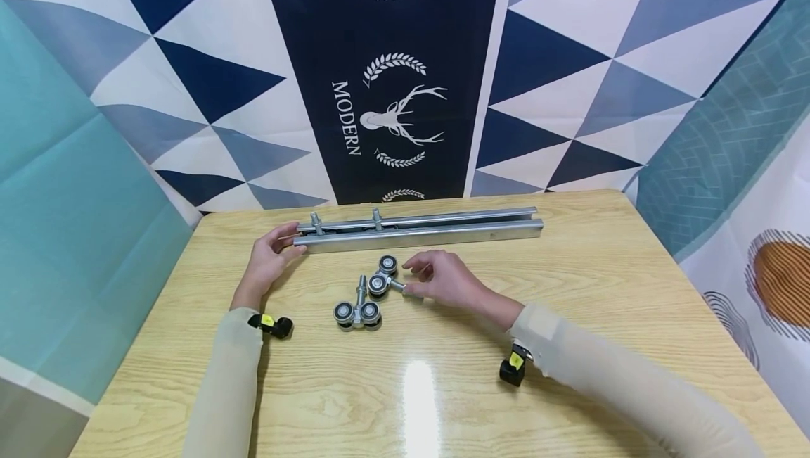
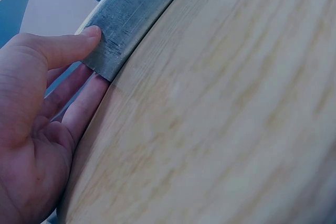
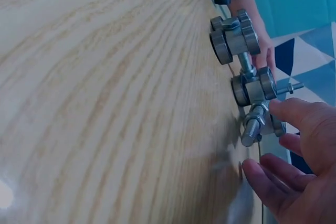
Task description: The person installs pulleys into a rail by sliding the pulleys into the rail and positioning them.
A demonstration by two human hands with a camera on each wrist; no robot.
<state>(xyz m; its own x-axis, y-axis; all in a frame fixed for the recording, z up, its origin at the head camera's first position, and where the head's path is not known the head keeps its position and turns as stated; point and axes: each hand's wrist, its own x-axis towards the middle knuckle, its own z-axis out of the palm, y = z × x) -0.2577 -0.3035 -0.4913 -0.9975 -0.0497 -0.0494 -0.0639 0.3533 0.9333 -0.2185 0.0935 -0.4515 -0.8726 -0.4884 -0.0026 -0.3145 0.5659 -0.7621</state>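
Observation:
A steel C-shaped track rail [image 1: 430, 234] lies across the far part of the table. My left hand [image 1: 268, 261] holds its left end, thumb [image 2: 92, 31] on the near face and fingers reaching behind the end. Two threaded bolts [image 1: 377, 219] stand up from the rail's slot; what carries them is mostly hidden inside. Before the rail lie two roller trolleys with wheels and a bolt each. My right hand [image 1: 446, 278] is beside the farther trolley [image 1: 382, 278], fingers loosely bent and apart around its bolt end. The nearer trolley [image 1: 358, 314] has its bolt pointing toward the rail.
The wooden table [image 1: 354, 395] runs up to a patterned cloth backdrop [image 1: 392, 92] close behind the rail. Teal sheeting [image 1: 82, 183] hangs along the left side. A small camera is strapped to each wrist, the right one [image 1: 512, 368] hanging low over the tabletop.

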